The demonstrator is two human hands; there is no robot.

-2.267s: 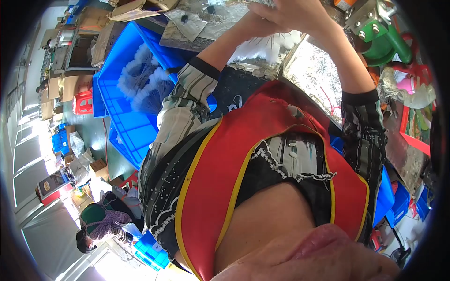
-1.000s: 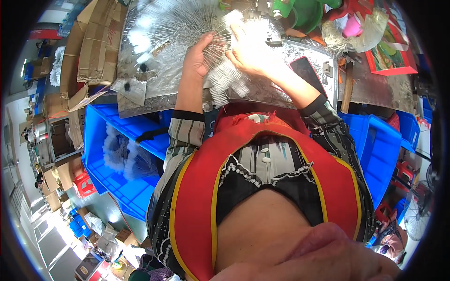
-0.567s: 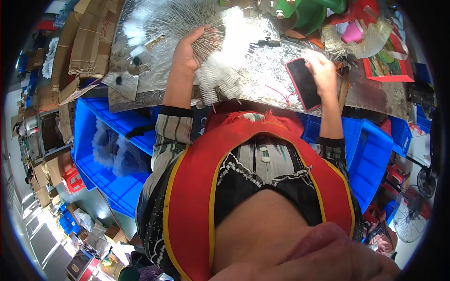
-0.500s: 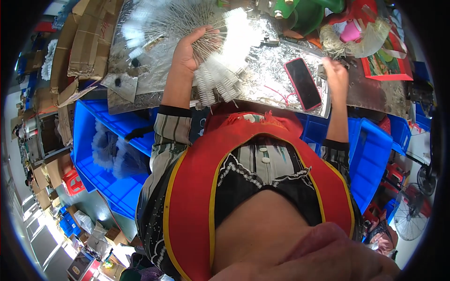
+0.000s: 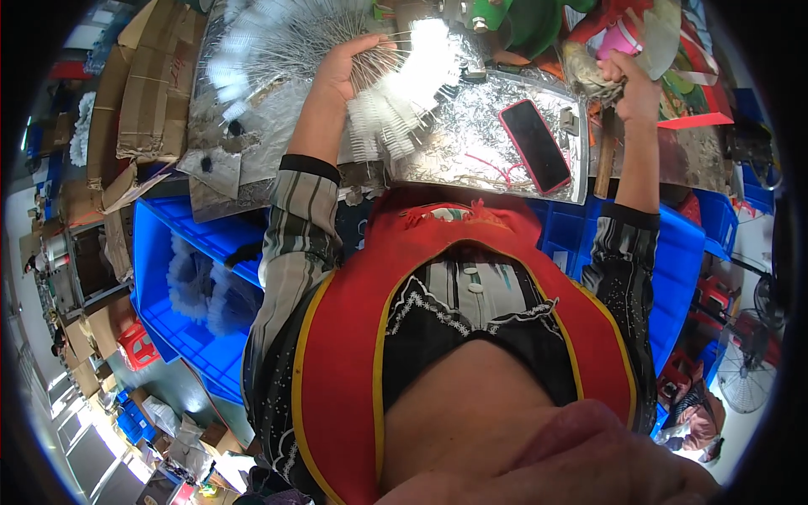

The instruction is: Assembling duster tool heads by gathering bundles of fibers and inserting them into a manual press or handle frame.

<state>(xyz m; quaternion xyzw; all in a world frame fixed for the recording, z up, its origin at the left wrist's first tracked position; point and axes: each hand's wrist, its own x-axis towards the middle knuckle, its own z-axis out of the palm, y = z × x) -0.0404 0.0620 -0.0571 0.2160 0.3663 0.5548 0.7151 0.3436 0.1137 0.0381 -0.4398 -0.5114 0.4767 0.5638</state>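
Note:
My left hand (image 5: 349, 71) is closed around the thin wire stems of a bundle of white-bristled wire brushes (image 5: 391, 118). The bristled ends fan out to the right of the hand and below it. Further wire brushes (image 5: 244, 59) lie spread in a heap to its left and behind, their stems pointing inward. My right hand (image 5: 633, 88) is at the far right of the bench, its fingers curled in against a hank of pale, stringy strands (image 5: 585, 74). How much of the hank lies inside the fingers is hidden.
A phone with a red edge (image 5: 536, 147) lies on the shiny foil-covered board (image 5: 463, 139) between my hands. Green machinery (image 5: 534, 29) stands behind it, and a red box (image 5: 694, 105) at the right. Blue bins (image 5: 160, 278) flank me below the bench; cardboard boxes (image 5: 156, 93) stand left.
My right hand has moved away from beside the phone, up and to the right, and has closed at the stringy hank. The left hand keeps hold of the brushes in nearly the same spot.

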